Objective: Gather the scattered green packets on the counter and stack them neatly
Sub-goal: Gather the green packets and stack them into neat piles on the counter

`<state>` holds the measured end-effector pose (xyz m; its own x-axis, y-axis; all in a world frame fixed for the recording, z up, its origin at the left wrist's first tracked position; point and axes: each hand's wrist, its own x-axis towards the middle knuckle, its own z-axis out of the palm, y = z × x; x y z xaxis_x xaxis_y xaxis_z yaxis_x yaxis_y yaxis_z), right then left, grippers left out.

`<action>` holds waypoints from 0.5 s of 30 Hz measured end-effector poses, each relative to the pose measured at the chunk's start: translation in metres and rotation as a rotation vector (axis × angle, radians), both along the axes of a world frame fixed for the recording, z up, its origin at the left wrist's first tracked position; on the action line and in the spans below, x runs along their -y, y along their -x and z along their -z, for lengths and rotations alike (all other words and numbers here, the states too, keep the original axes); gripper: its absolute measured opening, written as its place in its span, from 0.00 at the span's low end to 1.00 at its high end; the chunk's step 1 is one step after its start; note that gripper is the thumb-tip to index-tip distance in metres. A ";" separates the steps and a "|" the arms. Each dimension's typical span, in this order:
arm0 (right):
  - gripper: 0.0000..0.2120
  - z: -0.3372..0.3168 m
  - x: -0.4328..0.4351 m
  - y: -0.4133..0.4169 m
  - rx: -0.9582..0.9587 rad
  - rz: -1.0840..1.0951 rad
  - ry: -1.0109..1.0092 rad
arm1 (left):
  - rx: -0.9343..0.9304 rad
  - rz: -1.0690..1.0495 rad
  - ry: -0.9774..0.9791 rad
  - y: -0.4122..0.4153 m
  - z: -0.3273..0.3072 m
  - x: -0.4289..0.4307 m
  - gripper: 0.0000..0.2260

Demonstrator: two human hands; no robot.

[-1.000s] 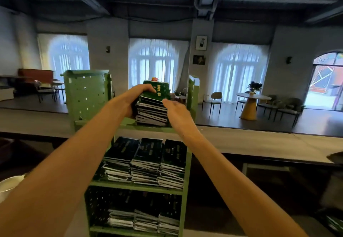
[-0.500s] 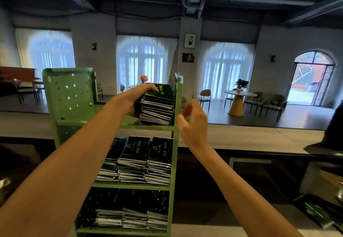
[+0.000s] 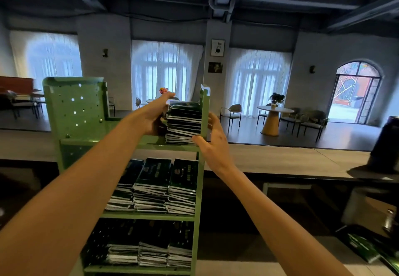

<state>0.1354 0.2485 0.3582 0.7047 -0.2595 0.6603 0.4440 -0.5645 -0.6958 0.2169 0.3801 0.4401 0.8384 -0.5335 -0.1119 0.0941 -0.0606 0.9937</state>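
Left hand (image 3: 154,115) around packet stack (image 3: 183,124)

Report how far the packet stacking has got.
Done: the middle-shelf stacks and bottom-shelf stacks sit neat in the green rack. In hand: the left hand grips the top-shelf stack, the right hand open beside it. Left: loose green packets lie at lower right.

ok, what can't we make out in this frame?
All head view:
- Grip of the left hand: its fingers are partly behind the top-shelf packet stack.
- Print on the middle-shelf stacks: blurred and too small.
- Tops of the bottom-shelf stacks: lost in shadow.
- Count of the loose green packets, lower right: cut by the frame edge.
- Identity of the dark object on the counter: cut by the right edge.
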 end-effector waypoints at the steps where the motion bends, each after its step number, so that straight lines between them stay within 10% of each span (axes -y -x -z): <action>1: 0.32 0.001 0.000 0.000 0.007 0.002 -0.007 | -0.009 -0.017 0.043 0.000 0.002 -0.003 0.24; 15: 0.26 0.004 -0.003 -0.006 0.036 0.040 -0.037 | 0.048 -0.183 0.213 0.043 0.017 0.000 0.17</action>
<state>0.1413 0.2511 0.3545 0.6695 -0.3117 0.6743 0.4468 -0.5562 -0.7007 0.1736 0.3801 0.4236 0.9244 -0.3802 0.0292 0.0363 0.1640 0.9858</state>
